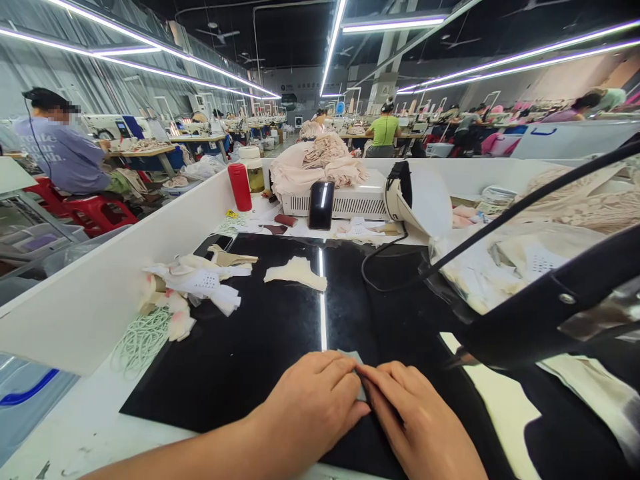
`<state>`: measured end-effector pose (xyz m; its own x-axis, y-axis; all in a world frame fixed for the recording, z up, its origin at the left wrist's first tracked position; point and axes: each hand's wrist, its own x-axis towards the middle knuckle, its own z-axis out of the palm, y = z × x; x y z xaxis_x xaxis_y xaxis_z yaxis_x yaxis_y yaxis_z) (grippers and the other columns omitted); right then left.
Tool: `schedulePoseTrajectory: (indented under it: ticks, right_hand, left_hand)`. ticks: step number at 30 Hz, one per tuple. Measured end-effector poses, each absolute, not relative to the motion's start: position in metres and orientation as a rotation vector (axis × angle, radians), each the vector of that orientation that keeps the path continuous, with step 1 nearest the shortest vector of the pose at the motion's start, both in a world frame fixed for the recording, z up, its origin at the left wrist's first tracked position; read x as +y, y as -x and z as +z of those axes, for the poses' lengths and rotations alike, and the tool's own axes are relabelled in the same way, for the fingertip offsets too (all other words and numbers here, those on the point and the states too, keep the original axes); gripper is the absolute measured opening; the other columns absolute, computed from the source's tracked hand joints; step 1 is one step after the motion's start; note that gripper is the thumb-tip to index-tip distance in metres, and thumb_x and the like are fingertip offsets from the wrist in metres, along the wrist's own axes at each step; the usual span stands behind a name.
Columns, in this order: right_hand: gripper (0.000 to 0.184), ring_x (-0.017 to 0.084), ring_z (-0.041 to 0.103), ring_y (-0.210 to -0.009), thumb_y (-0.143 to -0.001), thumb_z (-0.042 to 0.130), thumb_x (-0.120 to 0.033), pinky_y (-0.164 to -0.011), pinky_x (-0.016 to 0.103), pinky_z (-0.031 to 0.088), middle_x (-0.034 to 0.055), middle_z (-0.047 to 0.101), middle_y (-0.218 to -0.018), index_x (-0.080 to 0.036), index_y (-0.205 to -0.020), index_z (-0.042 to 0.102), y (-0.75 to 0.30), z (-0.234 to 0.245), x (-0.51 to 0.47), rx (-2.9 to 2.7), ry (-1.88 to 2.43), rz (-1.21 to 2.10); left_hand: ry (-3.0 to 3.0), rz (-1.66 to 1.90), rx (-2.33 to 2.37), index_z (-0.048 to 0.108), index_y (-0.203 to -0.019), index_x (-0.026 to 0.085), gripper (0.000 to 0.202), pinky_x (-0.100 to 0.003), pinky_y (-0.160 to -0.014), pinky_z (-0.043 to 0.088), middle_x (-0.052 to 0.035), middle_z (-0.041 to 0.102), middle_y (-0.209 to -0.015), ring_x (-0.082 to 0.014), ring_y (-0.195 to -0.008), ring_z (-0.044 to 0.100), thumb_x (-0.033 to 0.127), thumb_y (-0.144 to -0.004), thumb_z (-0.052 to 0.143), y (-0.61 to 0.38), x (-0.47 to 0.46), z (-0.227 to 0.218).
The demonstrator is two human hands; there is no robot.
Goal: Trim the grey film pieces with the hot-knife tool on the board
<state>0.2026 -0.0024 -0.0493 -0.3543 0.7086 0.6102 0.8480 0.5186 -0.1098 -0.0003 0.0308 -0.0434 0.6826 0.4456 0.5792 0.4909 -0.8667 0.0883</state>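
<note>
Glossy black work mat (260, 347) spreads ahead of fingers, mostly bare out to cream fabric cutout (296, 272); white partition wall (100, 293) bounds far left side, black lamp arm (550, 313) overhangs right. Left hand (310, 407) and right hand (415, 427) meet near mat's front edge, fingers curled, tips pressed together. Small pale grey-blue fabric piece (356, 358) pinched between both sets of fingertips, mostly hidden, only top corner showing just above them. Heap of white lace scraps (193, 283) well off, ahead-left.
</note>
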Motion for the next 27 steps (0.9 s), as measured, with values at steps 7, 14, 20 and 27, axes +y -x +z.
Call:
schedulePoseTrajectory:
  ticks: [7, 14, 20, 27]
  right_hand:
    - [0.034, 0.011, 0.064, -0.072, -0.116, 0.032, -0.03, -0.068, 0.026, 0.056, 0.0014, 0.065, -0.088, -0.017, -0.115, 0.064, -0.202, -0.052, -0.002, -2.153, 1.269, -0.286]
    - [0.032, 0.012, 0.065, -0.073, -0.116, 0.033, -0.029, -0.069, 0.027, 0.057, 0.0015, 0.065, -0.09, -0.017, -0.119, 0.062, -0.204, -0.055, -0.003, -2.161, 1.28, -0.292]
    - [0.037, 0.011, 0.065, -0.071, -0.116, 0.031, -0.029, -0.065, 0.025, 0.057, 0.0027, 0.066, -0.089, -0.016, -0.115, 0.065, -0.201, -0.053, -0.002, -2.16, 1.287, -0.33]
    - [0.028, 0.018, 0.069, -0.101, -0.109, 0.053, -0.028, -0.087, 0.03, 0.054, 0.007, 0.071, -0.117, -0.02, -0.129, 0.07, -0.232, -0.049, -0.016, -2.125, 1.154, -0.454]
  left_hand:
    - [2.814, -0.901, -0.817, 0.063, -0.107, 0.012, 0.029, -0.033, -0.108, 0.052, -0.0044, 0.071, -0.122, -0.0176, -0.12, 0.066, 0.035, -0.114, 0.046, 0.002, 0.031, -0.052]
    - [2.797, -0.937, -0.81, 0.063, -0.107, 0.013, 0.032, -0.032, -0.108, 0.052, -0.005, 0.072, -0.122, -0.0178, -0.122, 0.066, 0.035, -0.115, 0.041, 0.002, 0.03, -0.053]
    - [2.77, -0.934, -0.801, 0.063, -0.105, 0.014, 0.033, -0.031, -0.108, 0.052, -0.0034, 0.072, -0.12, -0.0154, -0.121, 0.066, 0.035, -0.116, 0.04, 0.001, 0.031, -0.051]
    - [2.759, -0.94, -0.783, 0.064, -0.106, 0.013, 0.033, -0.029, -0.108, 0.051, -0.0031, 0.072, -0.119, -0.0151, -0.12, 0.066, 0.036, -0.115, 0.043, -0.001, 0.031, -0.051]
